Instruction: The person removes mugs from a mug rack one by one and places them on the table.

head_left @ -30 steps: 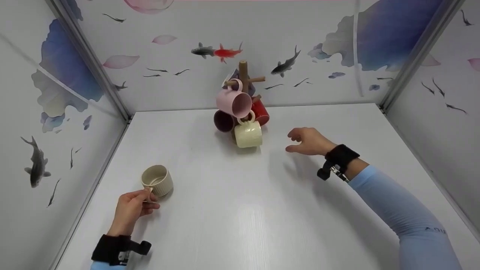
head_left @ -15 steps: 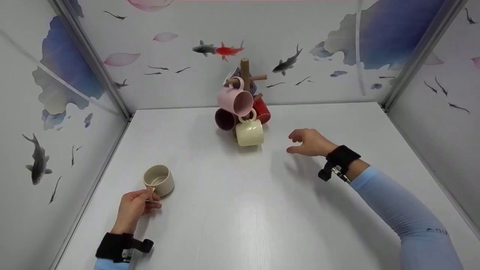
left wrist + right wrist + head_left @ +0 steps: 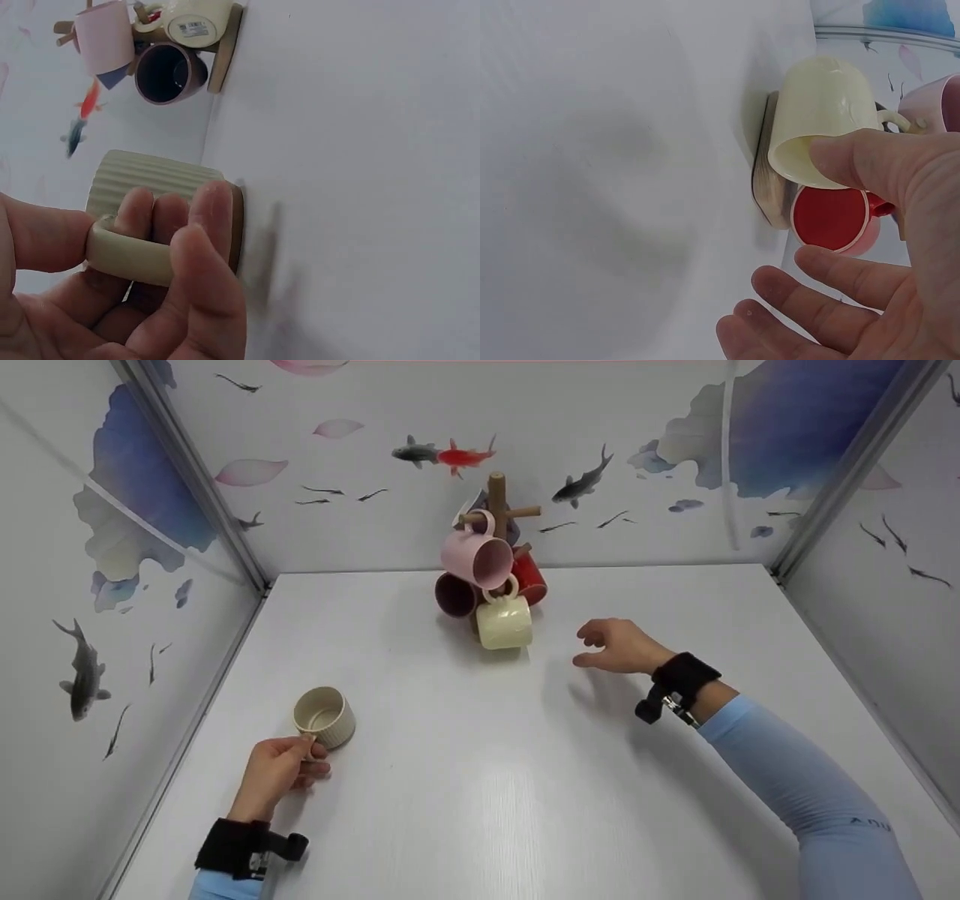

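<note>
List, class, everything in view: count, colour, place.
Ribbed mug: one, beige, left side.
Rack: one, brown, back.
Top mug: one, pink, rack front.
Low mug: one, pale yellow, rack front.
Right mug: one, red, rack's right.
Left mug: one, maroon, rack's left.
Unclear item: one, bluish, rack's rear.
Table: one, white, below.
Walls: three, white patterned, surrounding.
Posts: two, grey, corners.
Sleeves: two, blue, forearms.
Wristbands: two, black, wrists.
Left grip: one, bare, holding ribbed mug.
Right grip: one, bare, right of rack.

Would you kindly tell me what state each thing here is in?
Ribbed cup: upright, looks empty.
Left hand: gripping that cup's handle.
Right hand: holding nothing.
Wooden rack: standing upright.
Pink mug: hanging sideways.
Yellow mug: hanging sideways.
Red mug: hanging tilted.
Dark mug: mouth facing outward.
Blue item: mostly hidden, cannot tell.
</note>
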### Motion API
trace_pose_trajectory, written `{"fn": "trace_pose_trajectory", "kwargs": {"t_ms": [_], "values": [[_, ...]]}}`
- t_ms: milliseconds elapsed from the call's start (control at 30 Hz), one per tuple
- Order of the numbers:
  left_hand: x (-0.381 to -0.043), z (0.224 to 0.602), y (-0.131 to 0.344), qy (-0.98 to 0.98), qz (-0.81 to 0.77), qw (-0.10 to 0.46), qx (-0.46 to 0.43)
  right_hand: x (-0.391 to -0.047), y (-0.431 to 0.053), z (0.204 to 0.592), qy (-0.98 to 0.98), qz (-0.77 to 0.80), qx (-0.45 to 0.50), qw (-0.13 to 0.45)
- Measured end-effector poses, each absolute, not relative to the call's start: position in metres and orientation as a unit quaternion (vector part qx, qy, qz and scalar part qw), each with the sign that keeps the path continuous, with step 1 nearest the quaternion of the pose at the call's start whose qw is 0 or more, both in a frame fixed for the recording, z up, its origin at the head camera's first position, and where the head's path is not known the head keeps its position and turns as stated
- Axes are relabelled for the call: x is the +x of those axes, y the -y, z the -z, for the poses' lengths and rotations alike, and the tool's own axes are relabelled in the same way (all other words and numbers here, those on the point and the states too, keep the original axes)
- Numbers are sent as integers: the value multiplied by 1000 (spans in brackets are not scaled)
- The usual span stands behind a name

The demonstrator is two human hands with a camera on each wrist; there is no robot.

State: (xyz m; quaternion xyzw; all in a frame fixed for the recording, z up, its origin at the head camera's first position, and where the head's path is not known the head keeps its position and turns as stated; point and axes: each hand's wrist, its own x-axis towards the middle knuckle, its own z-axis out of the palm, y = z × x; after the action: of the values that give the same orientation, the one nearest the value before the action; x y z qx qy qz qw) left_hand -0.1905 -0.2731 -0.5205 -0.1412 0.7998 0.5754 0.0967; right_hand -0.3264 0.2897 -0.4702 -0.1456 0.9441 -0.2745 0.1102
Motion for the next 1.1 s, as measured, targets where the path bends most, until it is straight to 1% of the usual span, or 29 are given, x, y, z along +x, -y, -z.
{"fn": "trace_pose_trajectory", "kwargs": {"t_ms": [200,433,600,733,900,1000,1100], "values": [[-187,514,271,-850,-508,65,-123,-327,-289,469,-944,275,-144,114],[-180,501,272,-929,-360,-22,-89,-327,-287,472,-941,281,-140,126],[-180,488,272,-949,-298,-30,-92,-326,-287,473,-940,283,-138,131],[-183,478,271,-959,-262,-46,-93,-326,-287,473,-940,281,-143,133],[-187,468,264,-961,-245,-92,-92,-326,-288,471,-940,281,-138,137],[-192,464,257,-959,-247,-114,-75,-326,-288,469,-939,283,-137,141],[-199,461,248,-959,-253,-119,-46,-326,-288,467,-938,286,-137,143]]}}
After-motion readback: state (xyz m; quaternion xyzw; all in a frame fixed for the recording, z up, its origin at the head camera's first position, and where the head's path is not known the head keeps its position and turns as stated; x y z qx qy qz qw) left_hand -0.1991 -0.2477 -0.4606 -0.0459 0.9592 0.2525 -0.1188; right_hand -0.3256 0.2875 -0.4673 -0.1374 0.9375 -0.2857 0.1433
